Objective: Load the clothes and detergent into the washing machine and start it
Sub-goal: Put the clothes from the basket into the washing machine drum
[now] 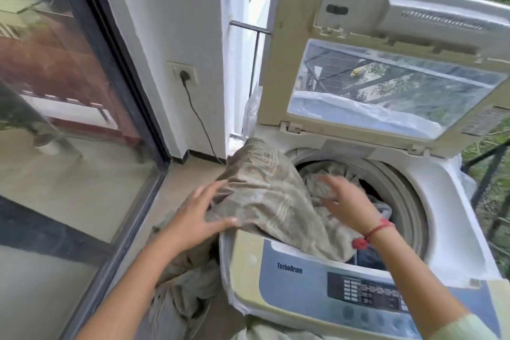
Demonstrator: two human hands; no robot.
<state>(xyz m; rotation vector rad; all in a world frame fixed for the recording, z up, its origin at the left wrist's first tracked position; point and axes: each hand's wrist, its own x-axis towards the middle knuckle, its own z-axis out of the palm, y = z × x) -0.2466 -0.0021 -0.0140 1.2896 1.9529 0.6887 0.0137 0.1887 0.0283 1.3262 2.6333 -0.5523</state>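
Left hand [202, 214] — fingers spread, thumb under and palm on a bunched fold of the beige patterned sheet [265, 193], gripping it at the machine's front-left corner. Right hand [349, 203] — blurred, fingers apart, pressing down on the same cloth inside the drum [397, 185]; whether it grasps anything cannot be told. Red cord bracelet [378, 229] on the right wrist. Sheet: partly in the drum, draped over the front rim, the rest hanging down the left side toward the floor. Washing machine [452, 232]: top-loader, lid [386, 63] raised upright. Control panel [367, 292] at front, marked "TurboDrum". Wall socket [182, 74] with black plug, left of the machine.
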